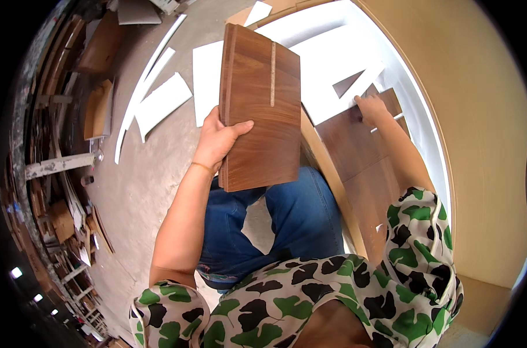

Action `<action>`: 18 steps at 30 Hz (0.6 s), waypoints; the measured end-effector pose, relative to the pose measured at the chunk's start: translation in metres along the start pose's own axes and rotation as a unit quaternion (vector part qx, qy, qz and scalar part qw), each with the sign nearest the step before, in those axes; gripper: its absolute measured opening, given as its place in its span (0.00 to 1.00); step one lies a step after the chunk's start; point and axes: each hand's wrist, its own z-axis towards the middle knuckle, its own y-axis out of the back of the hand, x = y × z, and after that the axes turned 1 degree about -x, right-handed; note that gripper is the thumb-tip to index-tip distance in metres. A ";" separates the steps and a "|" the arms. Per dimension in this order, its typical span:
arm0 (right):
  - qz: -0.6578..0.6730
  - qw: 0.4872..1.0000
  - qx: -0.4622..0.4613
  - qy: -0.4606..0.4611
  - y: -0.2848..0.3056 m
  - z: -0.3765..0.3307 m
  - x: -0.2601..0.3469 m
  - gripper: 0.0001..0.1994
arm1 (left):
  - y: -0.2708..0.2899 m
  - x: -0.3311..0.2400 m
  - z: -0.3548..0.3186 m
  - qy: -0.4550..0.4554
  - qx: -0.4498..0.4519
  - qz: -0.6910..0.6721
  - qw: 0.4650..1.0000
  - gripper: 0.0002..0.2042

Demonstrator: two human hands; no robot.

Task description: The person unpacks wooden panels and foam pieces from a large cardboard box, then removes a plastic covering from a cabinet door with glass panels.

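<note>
My left hand point(220, 139) grips a stack of brown wood-grain boards point(263, 116) by its left edge, holding it tilted above my knees. The thumb lies on the top board's face, near a narrow pale groove. To the right, my right hand point(372, 110) reaches into an open carton point(324, 151). Its fingers are curled at the edge of a white foam sheet point(359, 87), beside a dark triangular gap. Below that hand, more brown boards point(356, 156) lie in the carton, with a short white strip across one of them.
White foam pieces point(165, 104) and long curved foam strips point(144, 87) lie on the concrete floor to the left. A rack point(60, 165) with cardboard and scrap boards runs along the far left. A large tan cardboard surface point(466, 116) stands at the right.
</note>
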 end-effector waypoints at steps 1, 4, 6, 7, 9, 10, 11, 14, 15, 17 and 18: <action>-0.014 0.999 -0.033 0.010 -0.003 -0.002 -0.001 0.23 | 0.001 -0.001 -0.002 0.004 -0.003 0.002 1.000 0.25; -0.088 0.993 -0.082 -0.021 -0.014 0.002 -0.019 0.29 | -0.003 -0.003 -0.003 -0.008 0.000 -0.020 1.000 0.26; -0.069 0.992 -0.099 -0.046 -0.021 0.008 -0.022 0.29 | -0.006 -0.004 -0.005 -0.013 -0.008 -0.016 1.000 0.25; -0.056 0.991 -0.110 -0.057 -0.022 0.010 -0.022 0.30 | -0.008 -0.004 -0.007 -0.018 -0.015 -0.012 1.000 0.24; -0.019 0.995 -0.076 -0.068 -0.029 0.016 -0.017 0.28 | -0.013 -0.003 -0.006 -0.024 -0.026 0.004 0.999 0.23; -0.028 0.993 -0.099 -0.064 -0.028 0.021 -0.021 0.26 | -0.016 -0.003 -0.004 -0.026 -0.034 0.011 0.999 0.23; -0.032 0.991 -0.115 -0.063 -0.032 0.024 -0.022 0.24 | -0.018 -0.001 -0.002 -0.024 -0.037 0.021 0.999 0.23; -0.022 0.996 -0.085 -0.019 -0.002 0.009 -0.024 0.17 | -0.010 0.002 -0.004 -0.005 -0.035 -0.017 0.999 0.23; -0.045 0.998 -0.032 0.005 0.007 0.002 -0.031 0.15 | -0.011 0.004 -0.005 0.000 -0.034 -0.031 0.999 0.23; -0.091 0.992 0.076 0.054 0.020 -0.008 -0.044 0.12 | -0.008 0.006 -0.006 -0.005 -0.022 -0.044 0.999 0.23; -0.093 0.987 0.058 0.116 0.022 -0.021 -0.053 0.09 | -0.007 0.006 -0.005 -0.011 -0.019 -0.052 0.998 0.23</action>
